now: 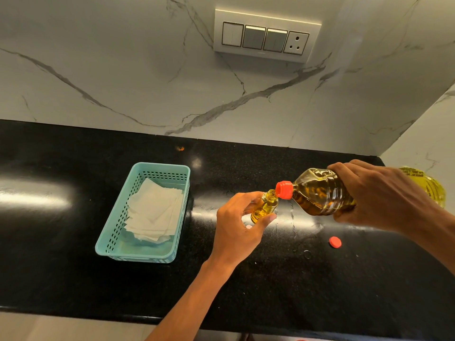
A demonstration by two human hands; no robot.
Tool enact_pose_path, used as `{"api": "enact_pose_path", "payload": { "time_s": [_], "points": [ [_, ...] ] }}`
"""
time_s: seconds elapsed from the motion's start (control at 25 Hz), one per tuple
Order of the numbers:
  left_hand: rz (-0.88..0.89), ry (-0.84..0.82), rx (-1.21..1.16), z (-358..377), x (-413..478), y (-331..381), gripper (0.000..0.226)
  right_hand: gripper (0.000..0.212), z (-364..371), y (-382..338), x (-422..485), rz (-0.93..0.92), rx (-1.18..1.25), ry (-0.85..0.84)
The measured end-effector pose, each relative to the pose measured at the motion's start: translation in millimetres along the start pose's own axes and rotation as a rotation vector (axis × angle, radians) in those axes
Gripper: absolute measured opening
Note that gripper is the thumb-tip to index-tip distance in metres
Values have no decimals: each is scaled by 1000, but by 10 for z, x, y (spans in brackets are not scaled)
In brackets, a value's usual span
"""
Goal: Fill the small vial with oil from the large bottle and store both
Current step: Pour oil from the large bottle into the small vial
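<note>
Above counter (73, 267), one bottle (317, 193), one vial (264, 207)

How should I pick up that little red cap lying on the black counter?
Pinch the red cap by its round edge, coming straight down from above with thumb and a finger on opposite sides. It looks low and flat on the counter, so a side grab would likely slip. No other object touches it, so fingers have room.

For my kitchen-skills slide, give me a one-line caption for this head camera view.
Right hand tilts the large oil bottle to the mouth of the small vial gripped by the left hand.
</note>
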State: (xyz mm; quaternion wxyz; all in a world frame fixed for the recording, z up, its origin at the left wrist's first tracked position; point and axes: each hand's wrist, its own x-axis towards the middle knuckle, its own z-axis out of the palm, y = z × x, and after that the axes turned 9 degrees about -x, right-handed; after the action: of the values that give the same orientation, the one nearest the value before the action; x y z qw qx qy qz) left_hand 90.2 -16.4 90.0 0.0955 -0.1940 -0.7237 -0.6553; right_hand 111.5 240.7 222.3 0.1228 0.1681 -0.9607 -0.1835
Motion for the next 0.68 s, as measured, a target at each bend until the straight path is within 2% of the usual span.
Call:
{"api": "enact_pose_path", "payload": {
  "time_s": [0.68],
  "points": [
    [-4,-5,-3,20,-43,-8,40,85,-60,-30,-25,-1,-1,-9]
  ]
}}
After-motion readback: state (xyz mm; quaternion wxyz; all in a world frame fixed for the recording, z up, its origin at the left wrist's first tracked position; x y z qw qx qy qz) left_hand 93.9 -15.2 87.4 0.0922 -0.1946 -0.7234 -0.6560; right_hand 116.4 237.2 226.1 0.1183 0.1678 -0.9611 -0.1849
